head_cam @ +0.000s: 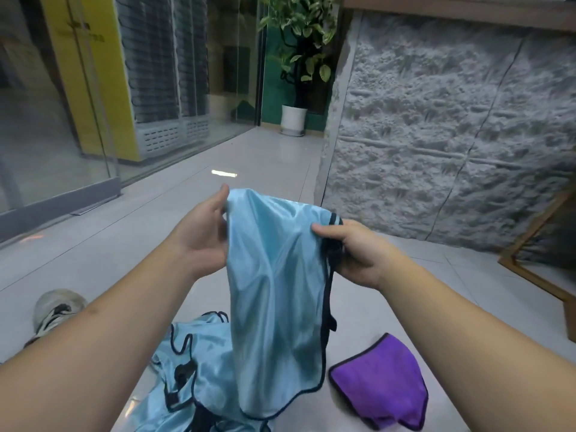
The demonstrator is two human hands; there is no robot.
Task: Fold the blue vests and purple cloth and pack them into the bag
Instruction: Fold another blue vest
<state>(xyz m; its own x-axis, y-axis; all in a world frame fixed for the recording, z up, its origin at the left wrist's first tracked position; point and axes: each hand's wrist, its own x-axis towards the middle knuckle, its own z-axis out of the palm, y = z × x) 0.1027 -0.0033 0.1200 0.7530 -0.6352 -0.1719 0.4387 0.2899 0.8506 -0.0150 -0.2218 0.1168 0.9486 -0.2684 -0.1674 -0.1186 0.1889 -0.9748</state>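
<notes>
Both hands hold a shiny light blue vest with dark trim (274,275) up in the air, left hand (202,232) and right hand (355,251) pinching its top corners; another blue vest (187,369) and a purple cloth (383,385) lie on the tiled floor (124,244) below

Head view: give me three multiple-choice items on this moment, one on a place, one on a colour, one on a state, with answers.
1. Where does the purple cloth lie?
A. on the floor, by the right forearm
B. in the left hand
C. on the plant pot

2. What colour is the trim of the held blue vest?
A. white
B. dark
C. yellow

3. How is the held vest supported?
A. lying flat on the floor
B. pinched by the right hand only
C. hanging from both hands

Answers: 1 A, it rests on the tiles lower right. 2 B, a dark band edges it. 3 C, the left hand and right hand each grip its top.
</notes>
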